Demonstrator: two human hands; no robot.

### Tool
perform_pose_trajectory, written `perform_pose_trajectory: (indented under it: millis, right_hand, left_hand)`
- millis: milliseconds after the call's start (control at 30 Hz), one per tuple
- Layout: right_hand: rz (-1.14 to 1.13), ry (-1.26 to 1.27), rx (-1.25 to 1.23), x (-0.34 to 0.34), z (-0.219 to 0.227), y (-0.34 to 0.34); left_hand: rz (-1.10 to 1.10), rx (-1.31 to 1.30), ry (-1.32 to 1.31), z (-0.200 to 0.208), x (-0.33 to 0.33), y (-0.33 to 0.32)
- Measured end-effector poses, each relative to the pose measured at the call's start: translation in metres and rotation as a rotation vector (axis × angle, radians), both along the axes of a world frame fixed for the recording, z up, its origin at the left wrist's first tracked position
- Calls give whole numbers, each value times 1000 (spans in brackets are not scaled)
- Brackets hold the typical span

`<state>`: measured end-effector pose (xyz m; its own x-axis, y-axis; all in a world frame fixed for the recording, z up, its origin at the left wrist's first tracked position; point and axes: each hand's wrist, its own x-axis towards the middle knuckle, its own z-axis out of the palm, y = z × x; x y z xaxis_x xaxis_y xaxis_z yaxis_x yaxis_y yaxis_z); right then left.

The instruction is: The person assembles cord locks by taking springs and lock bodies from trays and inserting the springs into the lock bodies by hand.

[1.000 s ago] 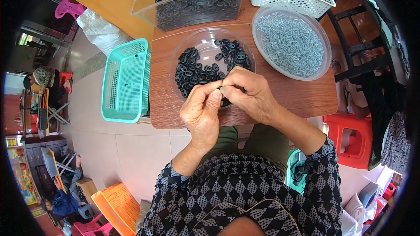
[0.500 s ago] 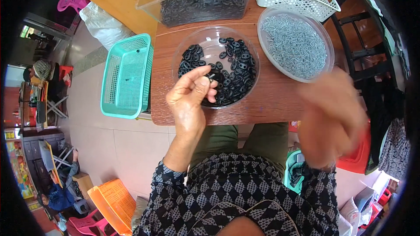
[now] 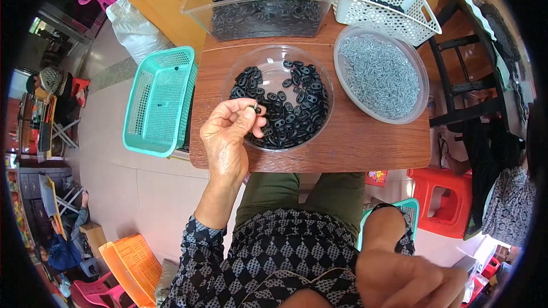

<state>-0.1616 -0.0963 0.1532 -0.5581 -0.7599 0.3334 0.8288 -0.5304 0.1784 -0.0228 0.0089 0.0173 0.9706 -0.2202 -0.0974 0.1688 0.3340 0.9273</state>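
Black piece (image 3: 257,110) sits pinched in my left hand (image 3: 225,140) at a clear bowl (image 3: 275,81); whether my right hand (image 3: 408,281) grips anything, I cannot tell.

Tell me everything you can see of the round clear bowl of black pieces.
The round bowl is see-through and colourless, plastic by its look, with a low wall. It stands upright on the brown wooden table, left of the dish of silvery pieces. Loose black oval pieces, many showing two holes, lie heaped inside, leaving a bare patch toward the far side. The left hand covers part of its left near rim; whether they touch is unclear.
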Motion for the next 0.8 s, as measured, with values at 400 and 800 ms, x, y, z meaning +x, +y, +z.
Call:
perform_pose_trajectory:
  millis: [400, 800]
  right_hand:
    - [109, 1595, -1318, 79, -57, -68]
    - [-388, 1939, -1797, 192, -169, -93]
  left_hand:
    - [61, -24, -23, -8, 0, 15]
    - [29, -19, -38, -9, -1, 4]
